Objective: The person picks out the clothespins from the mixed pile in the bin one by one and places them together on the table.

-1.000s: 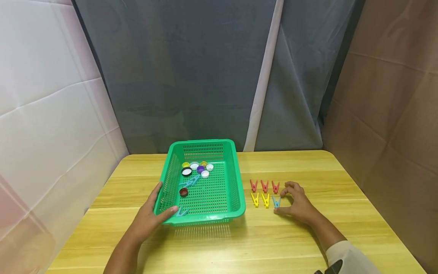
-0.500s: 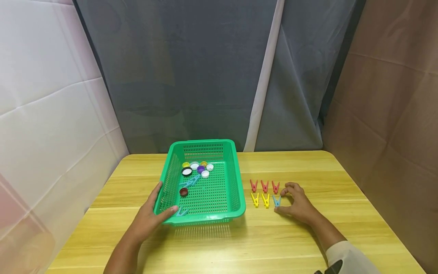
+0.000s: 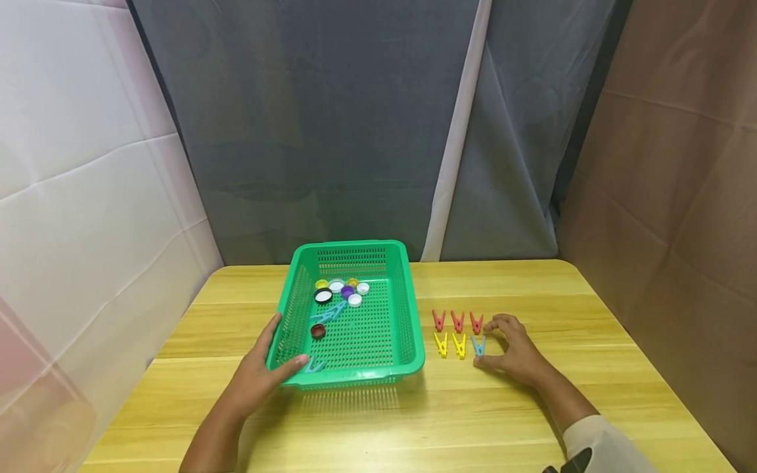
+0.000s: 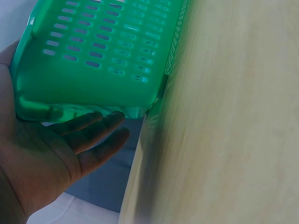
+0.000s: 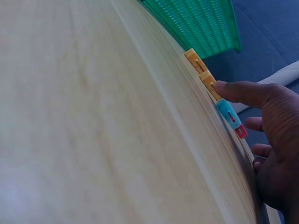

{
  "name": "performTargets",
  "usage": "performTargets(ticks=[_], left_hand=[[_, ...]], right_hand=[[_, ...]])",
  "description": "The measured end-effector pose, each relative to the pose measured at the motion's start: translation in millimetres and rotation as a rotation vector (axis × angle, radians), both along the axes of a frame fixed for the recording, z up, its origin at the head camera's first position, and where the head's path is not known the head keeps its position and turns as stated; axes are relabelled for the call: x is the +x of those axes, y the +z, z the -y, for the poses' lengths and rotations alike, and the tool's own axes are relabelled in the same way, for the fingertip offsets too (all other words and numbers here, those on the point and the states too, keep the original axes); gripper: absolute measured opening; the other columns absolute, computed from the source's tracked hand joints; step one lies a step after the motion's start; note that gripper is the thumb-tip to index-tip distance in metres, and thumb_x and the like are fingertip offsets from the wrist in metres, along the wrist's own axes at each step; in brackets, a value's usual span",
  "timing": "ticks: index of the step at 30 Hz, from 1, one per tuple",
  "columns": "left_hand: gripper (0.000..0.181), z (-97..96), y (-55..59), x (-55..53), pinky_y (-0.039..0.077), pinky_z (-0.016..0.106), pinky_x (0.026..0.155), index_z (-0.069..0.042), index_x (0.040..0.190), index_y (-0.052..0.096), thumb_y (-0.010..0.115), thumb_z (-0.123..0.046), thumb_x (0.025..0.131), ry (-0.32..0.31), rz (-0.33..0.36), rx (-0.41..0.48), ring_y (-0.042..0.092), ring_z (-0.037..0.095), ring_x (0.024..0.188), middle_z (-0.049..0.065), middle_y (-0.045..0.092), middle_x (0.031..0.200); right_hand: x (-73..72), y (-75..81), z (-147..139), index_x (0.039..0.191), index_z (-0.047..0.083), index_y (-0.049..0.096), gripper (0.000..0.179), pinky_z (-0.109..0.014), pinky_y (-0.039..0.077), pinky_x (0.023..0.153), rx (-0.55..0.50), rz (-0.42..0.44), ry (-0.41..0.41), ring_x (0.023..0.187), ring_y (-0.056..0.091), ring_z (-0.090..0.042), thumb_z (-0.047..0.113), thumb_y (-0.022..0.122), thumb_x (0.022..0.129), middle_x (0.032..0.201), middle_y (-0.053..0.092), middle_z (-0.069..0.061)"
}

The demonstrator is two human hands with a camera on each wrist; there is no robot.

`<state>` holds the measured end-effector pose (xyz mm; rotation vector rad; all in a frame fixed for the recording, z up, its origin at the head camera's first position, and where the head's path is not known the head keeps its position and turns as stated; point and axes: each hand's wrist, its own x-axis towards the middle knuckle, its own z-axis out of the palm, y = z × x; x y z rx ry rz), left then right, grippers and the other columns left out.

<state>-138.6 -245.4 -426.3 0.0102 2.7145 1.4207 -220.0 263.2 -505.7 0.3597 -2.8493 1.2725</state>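
My left hand point(image 3: 254, 378) grips the near left corner of a green plastic basket point(image 3: 414, 341), thumb over the rim and fingers along the outside; in the left wrist view those fingers point(image 4: 105, 147) lie fairly straight by the basket wall. On the table to the right, my right hand point(image 3: 514, 355) is spread around a blue clothespin point(image 3: 478, 346), its thumb tip right at the clothespin's near end and its forefinger close to the far end. Left of it lie two yellow clothespins point(image 3: 459, 346). Three red clothespins point(image 3: 458, 321) form the row behind.
Inside the basket are several bottle caps, among them a purple cap point(image 3: 347, 292) and a dark red cap point(image 3: 317, 332), plus blue clothespins point(image 3: 329, 313). The wooden table point(image 3: 520, 427) ends at a grey curtain point(image 3: 355, 131) behind.
The blue clothespin and my right thumb have shifted very slightly away from me. My left hand and the basket stay in place.
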Motion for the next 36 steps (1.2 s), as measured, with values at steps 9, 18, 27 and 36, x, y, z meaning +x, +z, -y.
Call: performTargets(ticks=[9, 18, 27, 36], left_hand=[[0.108, 0.6, -1.0, -2.1, 0.049, 0.071, 0.114, -0.022, 0.178, -0.003, 0.073, -0.042, 0.104, 0.001, -0.005, -0.002, 0.048, 0.058, 0.15, 0.032, 0.026, 0.177], [0.108, 0.7, -0.6, -2.0, 0.049, 0.07, 0.114, -0.023, 0.178, -0.003, 0.073, -0.041, 0.104, -0.002, -0.006, 0.018, 0.05, 0.057, 0.149, 0.032, 0.028, 0.176], [0.107, 1.1, -0.8, 0.9, 0.048, 0.071, 0.114, -0.024, 0.178, -0.001, 0.073, -0.042, 0.103, 0.0, -0.018, 0.023, 0.05, 0.057, 0.149, 0.031, 0.027, 0.177], [0.108, 1.7, -1.3, 0.2, 0.046, 0.073, 0.116, -0.026, 0.178, -0.003, 0.073, -0.043, 0.103, 0.003, -0.007, 0.027, 0.045, 0.06, 0.152, 0.032, 0.025, 0.177]], right_hand=[[1.6, 11.1, -1.5, 0.156, 0.004, 0.043, 0.084, -0.078, 0.033, 0.122, -0.15, 0.099, 0.003, 0.158, 0.023, -0.062, 0.036, 0.088, 0.093, 0.174, 0.016, -0.028], [0.1, 37.6, 13.0, 0.16, 0.004, 0.042, 0.08, -0.084, 0.025, 0.122, -0.172, 0.048, -0.024, 0.163, 0.015, -0.059, 0.034, 0.083, 0.098, 0.177, 0.013, -0.028], [-7.2, 67.6, 54.8, 0.155, 0.007, 0.049, 0.066, -0.078, 0.027, 0.124, -0.217, -0.045, 0.079, 0.16, 0.028, -0.052, 0.027, 0.079, 0.1, 0.173, 0.026, -0.023], [-12.6, 105.3, 106.4, 0.158, 0.007, 0.049, 0.066, -0.073, 0.032, 0.124, -0.237, -0.081, 0.221, 0.159, 0.034, -0.045, 0.025, 0.077, 0.101, 0.171, 0.034, -0.017]])
